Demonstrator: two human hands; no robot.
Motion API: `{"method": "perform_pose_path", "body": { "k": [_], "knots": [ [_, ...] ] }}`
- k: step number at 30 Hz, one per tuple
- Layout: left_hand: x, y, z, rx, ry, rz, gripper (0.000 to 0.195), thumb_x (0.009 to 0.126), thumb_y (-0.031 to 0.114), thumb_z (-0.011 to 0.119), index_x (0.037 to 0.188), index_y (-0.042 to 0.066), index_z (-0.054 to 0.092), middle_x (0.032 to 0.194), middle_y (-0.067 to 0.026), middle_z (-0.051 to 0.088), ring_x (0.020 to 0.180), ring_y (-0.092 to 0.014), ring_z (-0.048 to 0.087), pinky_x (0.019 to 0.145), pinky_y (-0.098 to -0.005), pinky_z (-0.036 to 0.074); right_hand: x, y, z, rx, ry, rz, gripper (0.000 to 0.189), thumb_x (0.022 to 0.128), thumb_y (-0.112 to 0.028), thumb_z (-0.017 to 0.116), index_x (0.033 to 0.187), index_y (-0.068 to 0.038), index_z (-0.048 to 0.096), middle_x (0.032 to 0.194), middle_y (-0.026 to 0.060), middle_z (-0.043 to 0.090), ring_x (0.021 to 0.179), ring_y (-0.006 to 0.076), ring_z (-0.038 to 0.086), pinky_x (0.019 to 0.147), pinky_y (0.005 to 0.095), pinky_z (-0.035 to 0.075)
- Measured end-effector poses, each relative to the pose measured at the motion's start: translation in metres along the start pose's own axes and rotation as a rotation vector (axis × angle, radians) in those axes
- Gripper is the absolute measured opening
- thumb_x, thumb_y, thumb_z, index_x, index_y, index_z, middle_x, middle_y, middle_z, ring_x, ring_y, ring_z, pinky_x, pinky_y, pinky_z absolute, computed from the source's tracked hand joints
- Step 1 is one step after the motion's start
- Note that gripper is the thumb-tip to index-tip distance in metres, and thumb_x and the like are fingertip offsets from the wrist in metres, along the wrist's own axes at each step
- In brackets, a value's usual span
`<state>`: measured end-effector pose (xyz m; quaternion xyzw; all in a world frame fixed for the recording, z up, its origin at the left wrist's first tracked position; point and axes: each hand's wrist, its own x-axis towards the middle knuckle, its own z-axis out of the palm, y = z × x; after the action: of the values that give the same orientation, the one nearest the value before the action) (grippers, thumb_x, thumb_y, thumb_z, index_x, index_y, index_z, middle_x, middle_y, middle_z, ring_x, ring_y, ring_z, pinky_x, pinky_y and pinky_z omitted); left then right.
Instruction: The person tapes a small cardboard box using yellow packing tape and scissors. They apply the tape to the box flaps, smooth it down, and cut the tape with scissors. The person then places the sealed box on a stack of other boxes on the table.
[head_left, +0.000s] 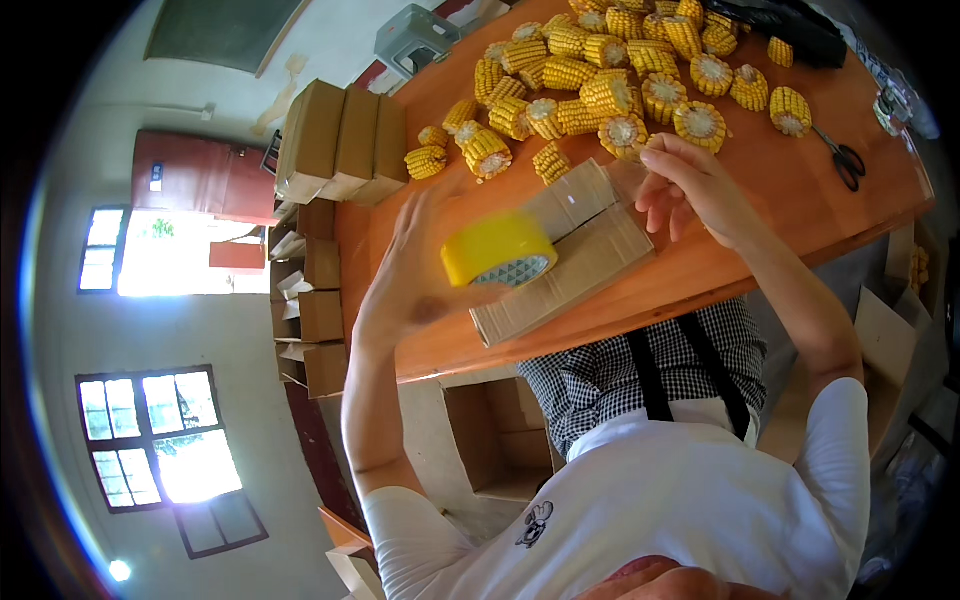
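A roll of yellow packing tape (499, 244) is tilted above a closed cardboard box (570, 277), blurred by motion. My left hand (420, 270), also blurred, is around the roll's left side, its thumb below and its fingers stretched away from me. On the table, the long narrow box lies at a slant near the front edge, its flaps folded flat. Beyond the box's right end is my right hand (690, 187), with thumb and forefinger close together and the other fingers curled. Something thin and see-through shows faintly beside these fingertips; whether they grip it is unclear.
Several cut corn cobs (585, 82) are heaped across the table's (787, 202) far side. Black-handled scissors (847, 161) lie right, near a black plastic bag (787, 30). Closed cartons (337, 142) and open cartons (311, 300) line the left; another open carton (499, 442) stands below the table.
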<state>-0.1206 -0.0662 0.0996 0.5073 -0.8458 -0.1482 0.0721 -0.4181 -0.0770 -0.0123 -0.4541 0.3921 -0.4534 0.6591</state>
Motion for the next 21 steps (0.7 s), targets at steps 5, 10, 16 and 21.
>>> {"method": "perform_pose_path", "body": {
  "k": [5,10,16,21],
  "knots": [
    [0.019,0.018,-0.008,-0.154,-0.258,-0.061,0.064,0.071,0.037,0.081,0.114,-0.001,0.055,0.103,-0.0113,0.062,0.095,-0.027,0.061,0.085,-0.0363,0.047,-0.003,-0.001,-0.003,0.004,0.02,0.003,0.022,0.099,-0.031,0.048,0.091,-0.011,0.047,0.071,0.0052,0.065,0.053,0.0099,0.062,0.036,0.0199,0.044],
    [0.007,-0.021,0.026,-0.807,0.132,0.08,0.064,0.079,0.038,0.077,0.121,-0.002,0.049,0.103,-0.0064,0.061,0.092,-0.015,0.058,0.079,-0.0306,0.048,-0.006,-0.005,-0.003,0.05,0.011,-0.023,0.022,0.1,-0.031,0.046,0.091,-0.011,0.048,0.071,0.0049,0.065,0.054,0.0097,0.062,0.036,0.0201,0.045],
    [-0.017,-0.034,0.046,-0.873,0.011,-0.105,0.064,0.078,0.023,0.08,0.126,-0.001,0.046,0.11,-0.007,0.06,0.102,-0.014,0.057,0.09,-0.0296,0.045,-0.001,0.0,0.001,0.067,-0.007,-0.004,0.022,0.1,-0.031,0.045,0.091,-0.011,0.047,0.074,0.0056,0.066,0.057,0.0109,0.065,0.037,0.0201,0.046],
    [-0.007,-0.018,0.01,-0.463,-0.105,-0.025,0.059,0.079,0.024,0.077,0.123,-0.001,0.048,0.111,-0.0122,0.063,0.105,-0.02,0.06,0.092,-0.0338,0.045,0.003,0.008,0.002,0.071,-0.038,0.065,0.023,0.099,-0.033,0.046,0.092,-0.012,0.046,0.075,0.0068,0.066,0.058,0.0132,0.066,0.036,0.0207,0.046]
  ]
}}
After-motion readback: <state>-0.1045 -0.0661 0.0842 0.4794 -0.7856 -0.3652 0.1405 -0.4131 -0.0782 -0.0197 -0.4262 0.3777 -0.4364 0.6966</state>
